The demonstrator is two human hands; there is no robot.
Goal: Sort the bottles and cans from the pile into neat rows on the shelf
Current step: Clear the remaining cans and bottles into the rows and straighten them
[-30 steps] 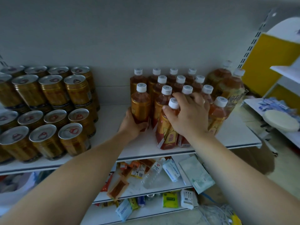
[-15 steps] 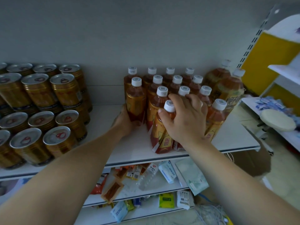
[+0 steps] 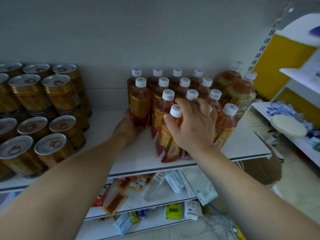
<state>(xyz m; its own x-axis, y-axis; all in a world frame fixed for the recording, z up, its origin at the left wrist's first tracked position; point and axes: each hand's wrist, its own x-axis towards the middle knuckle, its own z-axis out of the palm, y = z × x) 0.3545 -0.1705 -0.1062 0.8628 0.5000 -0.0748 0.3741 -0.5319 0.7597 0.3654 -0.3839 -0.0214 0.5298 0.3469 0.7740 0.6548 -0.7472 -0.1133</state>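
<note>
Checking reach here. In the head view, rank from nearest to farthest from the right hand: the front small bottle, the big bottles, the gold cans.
1. Front small bottle: held at its neck by the right hand.
2. Big bottles: back right of the group.
3. Gold cans: far left, past the left hand holding the left small bottle.

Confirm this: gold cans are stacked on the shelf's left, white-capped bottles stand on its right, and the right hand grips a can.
Not quite. In the head view the right hand grips the front bottle at its neck, not a can. The cans are stacked on the left of the shelf and the bottles stand on its right, as you said.
</note>
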